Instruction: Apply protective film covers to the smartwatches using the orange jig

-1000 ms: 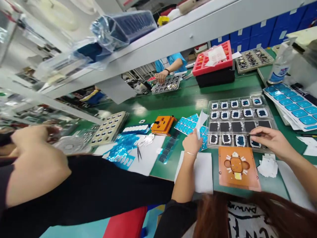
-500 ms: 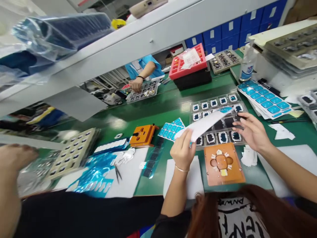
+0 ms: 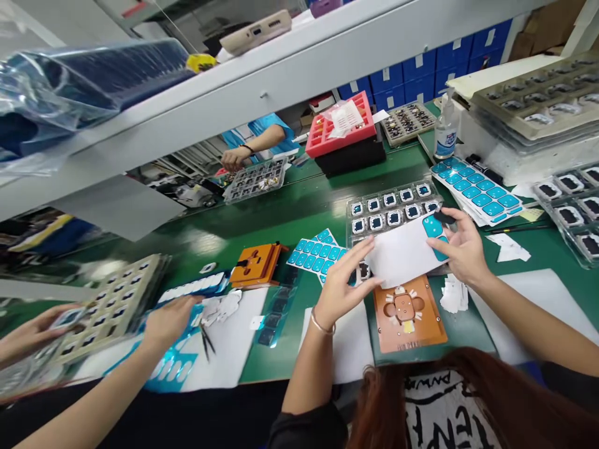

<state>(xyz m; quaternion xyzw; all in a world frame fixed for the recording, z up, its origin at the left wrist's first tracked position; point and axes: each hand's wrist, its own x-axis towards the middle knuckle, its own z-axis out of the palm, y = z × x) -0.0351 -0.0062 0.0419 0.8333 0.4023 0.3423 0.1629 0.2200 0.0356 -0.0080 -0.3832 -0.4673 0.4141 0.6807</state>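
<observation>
A white backing sheet (image 3: 397, 252) with blue rounded stickers at its right end is held up between my hands. My left hand (image 3: 344, 280) has its left edge between thumb and fingers. My right hand (image 3: 461, 246) grips the sticker end, thumb over the blue, with a small black piece (image 3: 444, 216) at its fingertips. Behind and partly hidden by the sheet lies a clear tray (image 3: 384, 207) of white-framed dark parts. Below the sheet, an orange fixture plate (image 3: 388, 340) with a recessed pattern lies flat on the green table.
More blue sticker sheets (image 3: 311, 254) lie left of the tray; another stack (image 3: 482, 190) lies at right. White paper scraps (image 3: 453, 294) sit beside the fixture. At left, a co-worker's hands (image 3: 168, 321) work near a beige tray (image 3: 140, 280) and tweezers (image 3: 206, 342). A shelf (image 3: 281, 75) crosses above.
The sheet has come down and turned flatter toward me. My right hand now grips its sticker end. At left, the co-worker's hands have come over the beige tray and blue film.
</observation>
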